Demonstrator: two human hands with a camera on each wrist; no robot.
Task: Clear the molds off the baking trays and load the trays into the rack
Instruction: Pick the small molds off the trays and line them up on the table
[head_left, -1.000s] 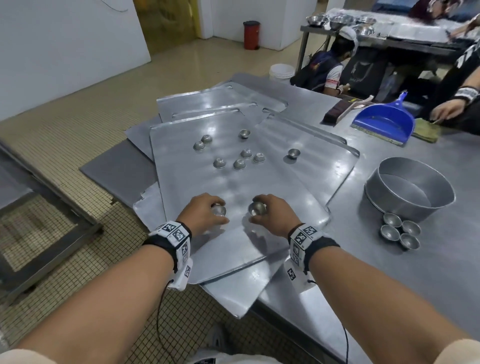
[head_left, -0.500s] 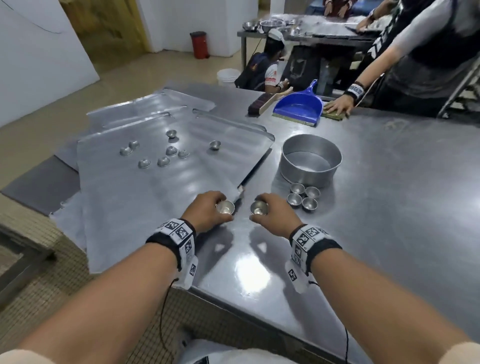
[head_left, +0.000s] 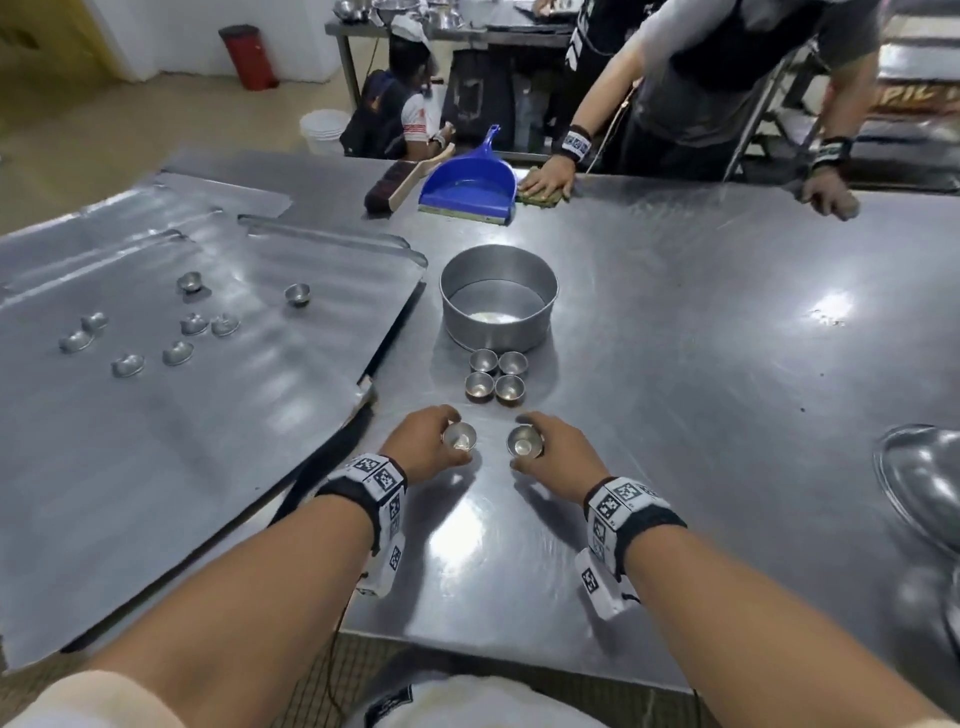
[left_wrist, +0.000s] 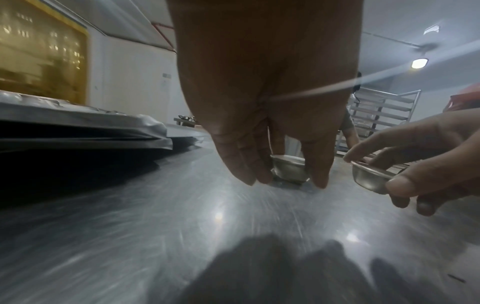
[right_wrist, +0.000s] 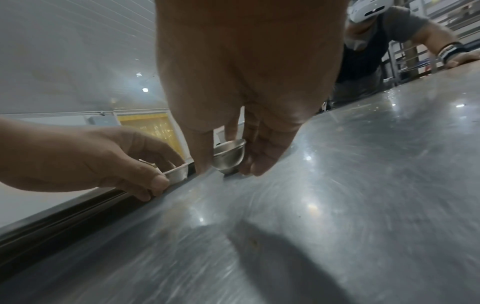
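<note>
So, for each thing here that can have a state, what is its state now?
Left hand: grips one small mold, mouth up, at the table.
Right hand: grips another mold, mouth up.
Four molds: upright, clustered on the table beside the round pan.
Round pan: upright, almost empty.
Top baking tray: eight molds left on it, most upside down.
Dustpan: lying flat.

Left hand (left_wrist: 265, 86) fingers (left_wrist: 241, 162) pinch 1 mold (left_wrist: 289, 167) (rim up) above the table (left_wrist: 130, 216).
</note>
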